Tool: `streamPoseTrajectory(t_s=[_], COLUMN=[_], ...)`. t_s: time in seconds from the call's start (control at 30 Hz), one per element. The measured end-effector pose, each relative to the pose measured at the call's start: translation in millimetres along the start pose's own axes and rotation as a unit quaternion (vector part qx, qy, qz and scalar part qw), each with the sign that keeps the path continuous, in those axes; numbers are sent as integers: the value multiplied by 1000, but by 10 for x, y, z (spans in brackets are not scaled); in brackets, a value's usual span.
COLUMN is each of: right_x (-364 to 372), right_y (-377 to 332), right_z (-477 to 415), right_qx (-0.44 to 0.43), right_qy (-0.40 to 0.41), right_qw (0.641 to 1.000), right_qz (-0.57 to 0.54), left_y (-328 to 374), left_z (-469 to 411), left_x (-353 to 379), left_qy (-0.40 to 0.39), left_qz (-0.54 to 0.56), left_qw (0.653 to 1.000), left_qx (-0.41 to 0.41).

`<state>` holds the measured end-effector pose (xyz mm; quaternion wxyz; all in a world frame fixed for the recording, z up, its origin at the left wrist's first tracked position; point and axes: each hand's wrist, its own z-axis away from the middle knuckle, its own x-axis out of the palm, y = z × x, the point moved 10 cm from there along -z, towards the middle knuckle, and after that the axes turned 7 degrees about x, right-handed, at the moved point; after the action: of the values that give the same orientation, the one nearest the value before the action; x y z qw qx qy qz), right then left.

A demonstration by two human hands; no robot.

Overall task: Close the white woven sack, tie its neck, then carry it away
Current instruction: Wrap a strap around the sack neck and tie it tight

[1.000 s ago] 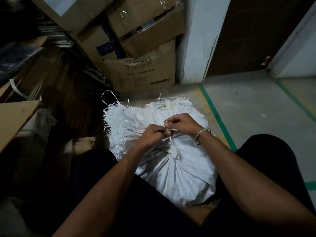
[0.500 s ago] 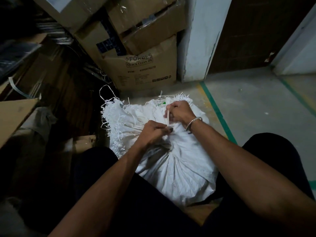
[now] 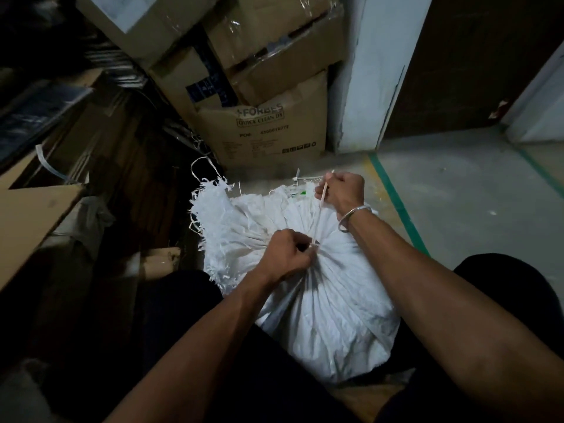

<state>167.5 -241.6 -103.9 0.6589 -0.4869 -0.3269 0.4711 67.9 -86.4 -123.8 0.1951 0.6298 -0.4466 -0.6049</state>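
— What sits at the left of the frame?

— A flattened cardboard sheet [image 3: 29, 221] juts in from the left edge, with dark clutter behind it. Above centre, stacked cardboard boxes [image 3: 265, 129] lean against a white pillar [image 3: 369, 71]; the lowest reads "FORBES QUICK CLEAN DX".

— And where is your sack?

— The white woven sack [image 3: 323, 315] stands at centre frame on the floor, between your dark-clothed legs. Its neck is gathered into tight pleats, and the frayed mouth [image 3: 219, 215] fans out toward the upper left.

— What are your hands doing?

— Your left hand [image 3: 282, 256] is curled into a fist at the gathered neck, fingers pressed together and pinching the near end of a thin pale string [image 3: 319, 216]. The string runs taut, up and to the right, to your right hand [image 3: 343, 192], also fisted, fingers closed around the far end above the sack's upper edge. A silver bangle [image 3: 354, 216] circles that wrist.

— And to the right?

— Grey concrete floor [image 3: 473, 193] crossed by a green painted line [image 3: 399, 209], with a dark doorway [image 3: 476, 56] at the upper right.
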Motion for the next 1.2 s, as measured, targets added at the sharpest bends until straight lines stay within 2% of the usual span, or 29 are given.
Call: streamPoseTrajectory(t_s=[0.07, 0.2, 0.27, 0.33, 0.43, 0.53, 0.7, 0.83, 1.07, 1.2], right_x=[-27, 91, 141, 116, -12, -49, -38, -39, -48, -1], right_y=[-169, -11, 265, 479, 583, 598, 636, 715, 842, 717], right_z=[13, 262, 429, 520, 532, 560, 531, 442, 399, 516], right_qx=[-31, -20, -8, -5, -12, -9, 38, 45, 82, 79], right_qy=[-13, -161, -227, -255, -218, -182, -159, -116, -75, -108], right_qw=[998, 980, 962, 958, 972, 982, 986, 992, 992, 990], right_qz=[46, 117, 151, 130, 83, 48, -19, -15, -54, -39], left_y=[23, 160, 139, 111, 162, 286, 376, 375, 416, 350], left_z=[2, 47, 62, 80, 123, 166, 113, 75, 92, 122], left_x=[22, 2, -51, -67, -87, -98, 24, 72, 109, 84], left_qy=[8, 62, 92, 101, 112, 120, 50, 14, -1, 0], left_qz=[-16, -69, -34, 7, 1, -54, -103, -166, -174, -150], left_qw=[1000, 995, 995, 995, 993, 990, 988, 981, 980, 986], left_qx=[6, 35, 18, 9, 28, 57, 101, 98, 93, 74])
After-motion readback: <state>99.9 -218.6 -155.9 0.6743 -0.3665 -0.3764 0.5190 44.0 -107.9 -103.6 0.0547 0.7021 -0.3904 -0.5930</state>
